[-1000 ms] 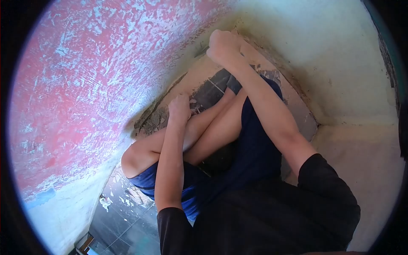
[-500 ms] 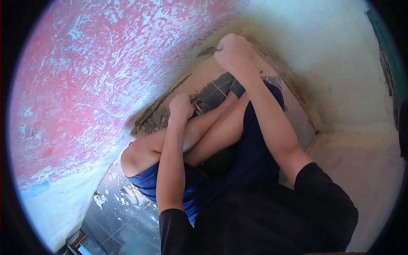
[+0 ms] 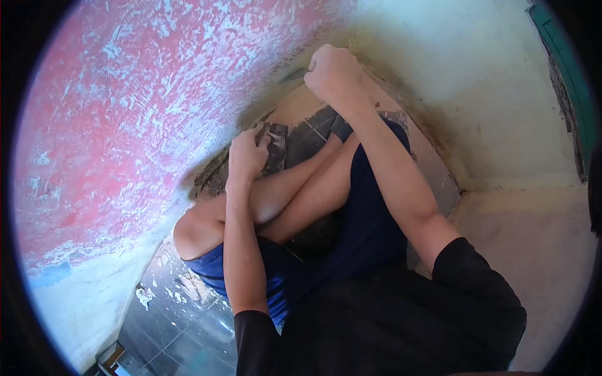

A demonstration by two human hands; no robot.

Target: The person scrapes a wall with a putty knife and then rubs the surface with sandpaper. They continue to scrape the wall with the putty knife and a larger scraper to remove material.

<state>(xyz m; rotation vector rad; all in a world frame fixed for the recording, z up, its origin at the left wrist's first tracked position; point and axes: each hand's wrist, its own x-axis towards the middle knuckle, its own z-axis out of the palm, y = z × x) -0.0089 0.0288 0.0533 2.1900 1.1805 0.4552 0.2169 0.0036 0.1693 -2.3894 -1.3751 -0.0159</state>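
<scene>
My left hand (image 3: 248, 156) is closed at the upper left edge of a dark, flat tile piece (image 3: 277, 150), beside the foot of the pink wall. Dust and pale marks lie on the piece. Higher up, near the corner, my right hand (image 3: 333, 74) makes a fist. A dark, blurred shape (image 3: 293, 76) shows just left of this fist, against the wall's foot; the fist hides whatever it grips. Broken rubble (image 3: 213, 177) lies along the wall, left of my left hand.
My crossed legs (image 3: 301, 194) lie below both hands. The peeling pink wall (image 3: 125, 113) rises at the left, a stained pale wall (image 3: 476, 94) at the right. Dark floor tiles (image 3: 169, 326) with pale flakes show at lower left. A green panel (image 3: 567, 75) is at upper right.
My left hand has shifted left, and the dark tile piece now stands out beside it. My right hand has moved slightly up and left; the dark blade-like shape beside it is less distinct.
</scene>
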